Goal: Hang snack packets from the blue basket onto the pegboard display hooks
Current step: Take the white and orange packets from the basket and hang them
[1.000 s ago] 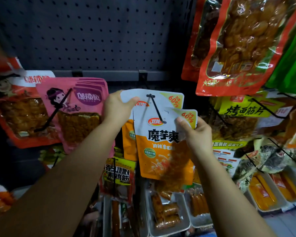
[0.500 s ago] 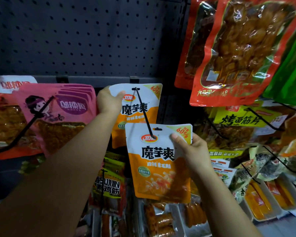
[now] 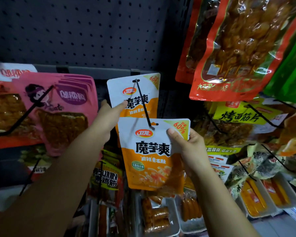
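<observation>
Slipping off the tip is the main risk as I judge it: the front packet (image 3: pixel 150 151) sits with its hang slot right at the outer end of the black hook (image 3: pixel 143 106), so a small pull toward the viewer or a release too soon could let it drop onto the trays at six o'clock. A second risk is tearing or creasing the slot if the packet is pushed back at an angle, since only one top corner is held and the pouch could twist on the wire. The rear packet (image 3: pixel 135 93), already far back on the same hook at twelve o'clock from the front one, might also swing forward and crowd the slot if it is let go. The right hand (image 3: pixel 188 147) comes up from five o'clock with the forearm angled inward; its thumb lies flat on the packet's face at the upper right corner, pinching it against fingers that are hidden behind. The left hand (image 3: pixel 109 117) reaches in from eight o'clock, thumb pressed on the rear packet's left edge; I cannot tell how its other fingers lie. The pink packets (image 3: pixel 58 106) hang at nine o'clock, and the pegboard (image 3: pixel 92 31) fills the top. No blue basket is in view.
</observation>
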